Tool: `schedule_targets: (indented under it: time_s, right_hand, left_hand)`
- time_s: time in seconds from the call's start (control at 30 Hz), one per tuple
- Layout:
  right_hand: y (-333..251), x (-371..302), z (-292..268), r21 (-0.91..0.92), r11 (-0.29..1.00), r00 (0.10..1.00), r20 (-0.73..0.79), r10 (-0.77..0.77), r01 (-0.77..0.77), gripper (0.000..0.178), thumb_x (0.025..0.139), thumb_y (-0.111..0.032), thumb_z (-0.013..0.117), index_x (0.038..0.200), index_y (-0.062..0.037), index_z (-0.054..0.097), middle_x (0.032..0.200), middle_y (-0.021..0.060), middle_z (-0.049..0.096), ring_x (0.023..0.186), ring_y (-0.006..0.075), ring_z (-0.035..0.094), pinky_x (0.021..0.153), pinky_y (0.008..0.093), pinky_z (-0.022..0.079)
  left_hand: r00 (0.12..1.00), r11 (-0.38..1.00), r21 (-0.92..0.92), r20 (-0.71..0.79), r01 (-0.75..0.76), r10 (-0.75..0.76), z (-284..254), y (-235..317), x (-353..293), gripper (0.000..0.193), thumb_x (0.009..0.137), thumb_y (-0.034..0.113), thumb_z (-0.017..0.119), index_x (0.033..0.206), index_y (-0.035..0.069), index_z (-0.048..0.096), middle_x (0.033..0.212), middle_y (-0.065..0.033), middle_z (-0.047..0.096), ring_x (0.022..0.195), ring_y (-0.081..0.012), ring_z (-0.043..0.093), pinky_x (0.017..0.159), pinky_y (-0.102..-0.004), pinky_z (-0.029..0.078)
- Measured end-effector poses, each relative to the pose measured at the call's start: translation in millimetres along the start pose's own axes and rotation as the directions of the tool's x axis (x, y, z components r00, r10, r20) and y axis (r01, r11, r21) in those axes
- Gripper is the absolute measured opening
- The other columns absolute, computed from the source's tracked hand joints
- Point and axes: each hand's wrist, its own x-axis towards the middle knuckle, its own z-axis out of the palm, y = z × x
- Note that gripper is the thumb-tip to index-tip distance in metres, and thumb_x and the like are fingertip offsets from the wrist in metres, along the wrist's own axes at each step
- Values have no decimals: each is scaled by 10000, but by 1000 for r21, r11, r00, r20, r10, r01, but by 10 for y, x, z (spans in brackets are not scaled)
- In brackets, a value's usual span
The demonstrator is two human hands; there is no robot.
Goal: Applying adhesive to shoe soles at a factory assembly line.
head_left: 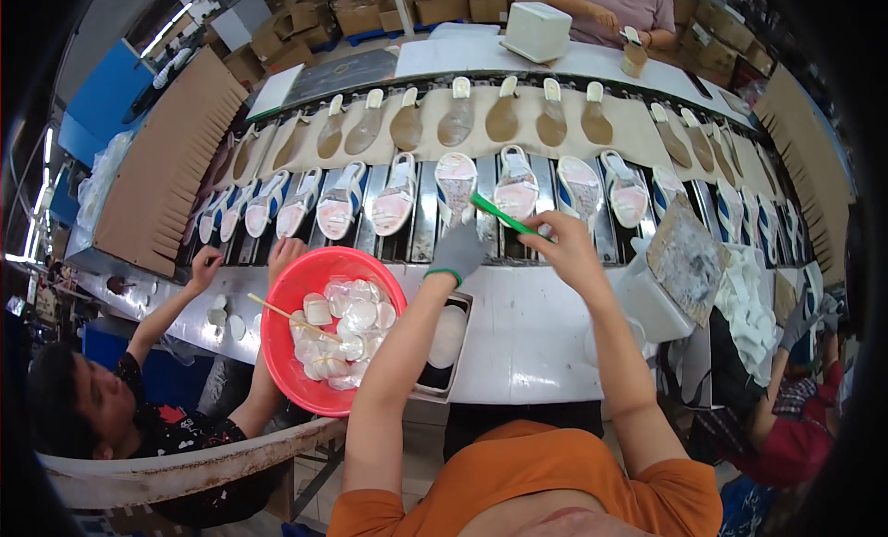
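Note:
My left hand (460, 252), in a grey glove with a green cuff, has its fingers closed about the near end of an upturned sandal (456, 181) in the near row. That sandal has a whitish, patchy underside. My bare right hand (566, 247) pinches the handle of a green brush (504, 213). The brush head lies over the sandal's right edge, just beyond the gloved fingers; whether its bristles touch the sandal cannot be made out. Another upturned sandal (516, 183) with a white rim sits directly to the right.
Tan outsoles (502, 116) with white heels line a beige belt behind the sandals. A red basin (273, 338) of round white pads stands left, beside a box (450, 338). A white container (647, 292) is at right. Co-workers sit left, right and across.

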Motion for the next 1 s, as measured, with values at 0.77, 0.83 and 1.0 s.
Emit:
schedule_targets:
  time_s: [0.77, 0.83, 1.0]
  right_hand:
    - [334, -1968, -959, 571, 696, 899, 233, 370, -434, 234, 905, -85, 579, 1101, 27, 637, 747, 39, 649, 487, 6, 366, 434, 169, 247]
    - [390, -1886, -771, 658, 571, 871, 388, 302, -491, 364, 977, -234, 491, 1169, 53, 605, 708, 45, 631, 435, 6, 293, 406, 176, 205]
    - [67, -1461, -251, 732, 46, 726, 663, 183, -680, 597, 1007, -463, 374, 1186, 71, 573, 677, 56, 614, 373, 20, 235, 347, 189, 153]
  left_hand:
    - [411, 896, -418, -798, 148, -440, -349, 326, 367, 1141, 638, 220, 809, 1468, 3, 57, 1380, -270, 343, 1231, -398, 401, 1066, -424, 331]
    - [289, 811, -451, -887, -374, -360, -682, 627, 70, 1051, 651, 97, 784, 1454, -22, 116, 1345, -230, 377, 1239, -350, 397, 1070, -409, 315]
    - [788, -149, -816, -467, -559, -402, -1058, 1175, -1225, 734, 772, 214, 694, 1392, 23, 353, 1262, -148, 503, 1189, -254, 507, 1017, -387, 423]
